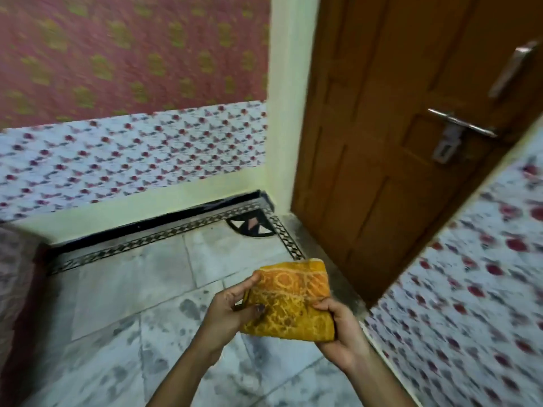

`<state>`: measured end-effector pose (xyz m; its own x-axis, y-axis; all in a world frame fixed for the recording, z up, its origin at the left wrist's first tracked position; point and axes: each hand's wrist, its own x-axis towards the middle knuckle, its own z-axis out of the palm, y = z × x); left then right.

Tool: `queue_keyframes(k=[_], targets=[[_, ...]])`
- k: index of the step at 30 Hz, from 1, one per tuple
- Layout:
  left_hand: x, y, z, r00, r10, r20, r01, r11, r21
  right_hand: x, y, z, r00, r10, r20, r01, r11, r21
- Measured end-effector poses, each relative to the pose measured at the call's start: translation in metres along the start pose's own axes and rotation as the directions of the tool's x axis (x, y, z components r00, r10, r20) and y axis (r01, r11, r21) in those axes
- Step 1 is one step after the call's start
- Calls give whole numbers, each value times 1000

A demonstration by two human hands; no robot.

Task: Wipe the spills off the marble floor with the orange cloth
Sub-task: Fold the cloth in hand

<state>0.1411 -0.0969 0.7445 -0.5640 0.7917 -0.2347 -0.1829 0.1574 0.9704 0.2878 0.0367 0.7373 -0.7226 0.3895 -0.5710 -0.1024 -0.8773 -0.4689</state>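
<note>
I hold a folded orange cloth (293, 301) with a yellow pattern in front of me, above the floor. My left hand (232, 306) grips its left edge, thumb on top. My right hand (340, 333) grips its lower right corner. Below lies the grey-white marble floor (132, 289), with dark smudges and footprint-like marks (188, 309) scattered over the tiles near my arms.
A brown wooden door (396, 142) with a metal handle (461, 124) stands to the right of a cream pillar (289, 113). Patterned wall tiles (132, 154) run along the back and right. A black patterned border (164, 233) edges the floor. Something reddish (14, 274) sits at the left.
</note>
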Motion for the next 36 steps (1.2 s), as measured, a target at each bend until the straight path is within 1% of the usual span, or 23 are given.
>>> queue_keyframes(k=[4,6,8,10,11,14,18,21,25,27,30,33,36], targets=[[-7,-13,61,978,-45,206,26,996,90,-61,-1,-55,984,-82,-160,105,984,143],[-12,-21,101,942,-91,322,48,989,139,-93,-2,-90,958,-130,-257,180,967,180],[-20,-28,136,903,-138,407,72,982,175,-123,0,-114,928,-157,-339,239,946,217],[-34,-36,183,836,-184,517,75,972,225,-161,3,-150,887,-201,-416,325,912,252],[-45,-43,214,789,-213,577,71,963,259,-187,5,-172,858,-218,-464,370,890,267],[-75,-63,281,688,-262,677,71,952,297,-243,17,-224,793,-240,-561,449,852,270],[-123,-95,359,618,-300,726,45,936,348,-311,32,-282,704,-263,-659,554,784,280],[-156,-124,409,528,-372,764,49,911,409,-360,46,-325,669,-258,-697,596,747,296],[-184,-150,449,489,-458,743,82,871,483,-398,59,-364,677,-146,-722,561,737,377],[-192,-163,466,473,-498,727,73,844,531,-407,65,-385,682,-91,-726,536,737,411],[-194,-184,489,441,-544,714,1,796,605,-407,74,-419,677,2,-736,479,758,443],[-186,-213,512,395,-579,714,-83,751,655,-393,82,-457,630,131,-766,413,778,473],[-174,-257,536,348,-566,747,-227,722,653,-370,86,-503,579,173,-797,380,808,451]])
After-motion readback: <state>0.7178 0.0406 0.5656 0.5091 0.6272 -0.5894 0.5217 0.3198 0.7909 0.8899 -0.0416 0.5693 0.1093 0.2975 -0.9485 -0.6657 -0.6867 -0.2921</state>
